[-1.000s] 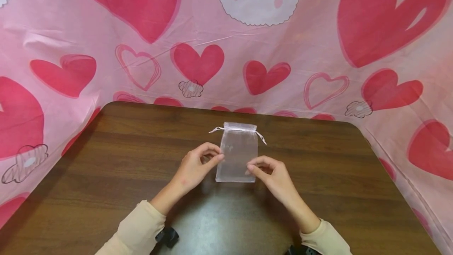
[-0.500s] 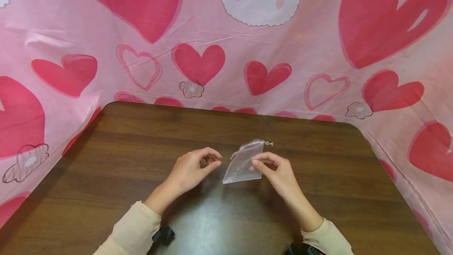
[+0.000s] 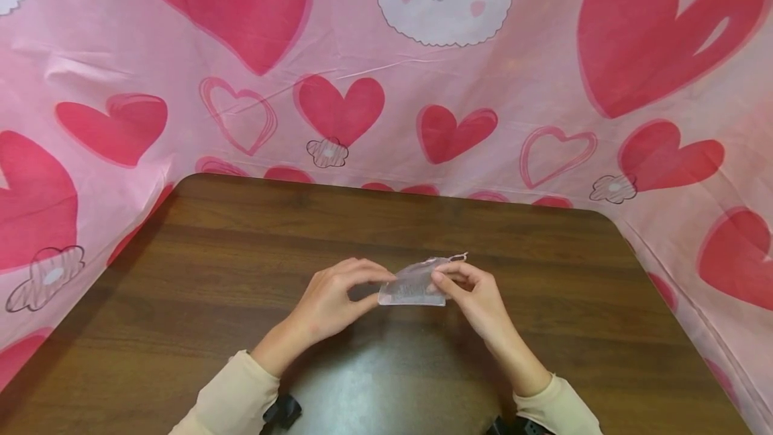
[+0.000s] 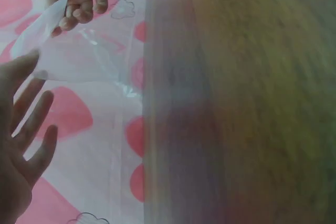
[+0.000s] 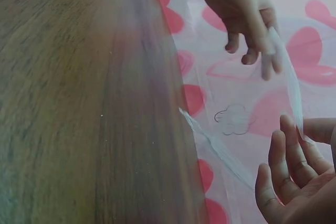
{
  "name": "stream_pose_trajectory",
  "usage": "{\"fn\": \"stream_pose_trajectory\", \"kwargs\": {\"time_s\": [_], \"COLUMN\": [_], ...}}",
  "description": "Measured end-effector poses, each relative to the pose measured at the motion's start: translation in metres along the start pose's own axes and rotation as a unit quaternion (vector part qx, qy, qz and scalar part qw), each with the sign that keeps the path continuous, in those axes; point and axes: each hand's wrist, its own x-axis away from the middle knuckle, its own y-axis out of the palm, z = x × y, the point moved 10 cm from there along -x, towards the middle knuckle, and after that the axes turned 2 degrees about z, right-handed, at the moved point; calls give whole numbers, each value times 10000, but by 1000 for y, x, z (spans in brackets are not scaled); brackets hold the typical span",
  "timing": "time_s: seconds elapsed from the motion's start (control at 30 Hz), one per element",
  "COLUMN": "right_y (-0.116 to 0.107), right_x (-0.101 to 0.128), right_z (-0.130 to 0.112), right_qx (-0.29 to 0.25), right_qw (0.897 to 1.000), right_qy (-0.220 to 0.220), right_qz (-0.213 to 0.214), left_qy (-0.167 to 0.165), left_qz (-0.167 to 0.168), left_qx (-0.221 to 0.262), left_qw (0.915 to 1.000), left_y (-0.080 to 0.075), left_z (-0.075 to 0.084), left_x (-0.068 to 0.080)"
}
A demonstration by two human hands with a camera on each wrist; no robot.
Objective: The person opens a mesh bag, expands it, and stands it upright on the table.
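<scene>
Heart-print cloth (image 3: 398,96) hangs beyond a brown desk (image 3: 241,254). Above its middle, the right hand (image 3: 474,293) pinches a sheer bag (image 3: 410,291); the left hand (image 3: 332,294) is at the bag's left end, whether its grip pinches I cannot tell.

pouch (image 3: 410,287): sheer mesh cloth | table (image 3: 241,247): glossy wood-grain | backdrop (image 3: 483,72): creased cloth

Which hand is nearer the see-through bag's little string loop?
The right hand: in the head view the loop pokes out just beyond it; the left hand is across the bag.
</scene>
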Motion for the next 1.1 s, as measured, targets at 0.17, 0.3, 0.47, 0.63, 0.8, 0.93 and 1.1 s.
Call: {"fn": "stream_pose_trajectory", "kwargs": {"time_s": [0.17, 0.3, 0.47, 0.63, 0.8, 0.93, 1.1], "right_y": [-1, -2, -8, -15, -16, -10, -2], "right_x": [0, -1, -3, -4, -1, 3, 5], "right_z": [3, 3, 0, -9, -21, -28, -31], "right_qx": [221, 371, 423, 373, 444, 408, 568], "right_qw": [9996, 9993, 9989, 9982, 9950, 9927, 9907], "right_qy": [121, 58, -57, -433, -865, -1078, -1168], "right_qz": [84, -38, -179, -203, -231, -365, -409], "left_qy": [156, -1, -287, -508, -705, -871, -1006], "left_qz": [458, 636, 688, 651, 527, 391, 247], "left_qx": [-40, -170, -270, -268, -326, -366, -278], "left_qw": [9988, 9978, 9969, 9962, 9956, 9948, 9942], "left_y": [-9, -13, -18, -21, -20, -18, -14], "left_z": [3, 0, -7, -12, -14, -15, -16], "left_x": [-3, -3, -4, -5, -5, -6, -6]}}
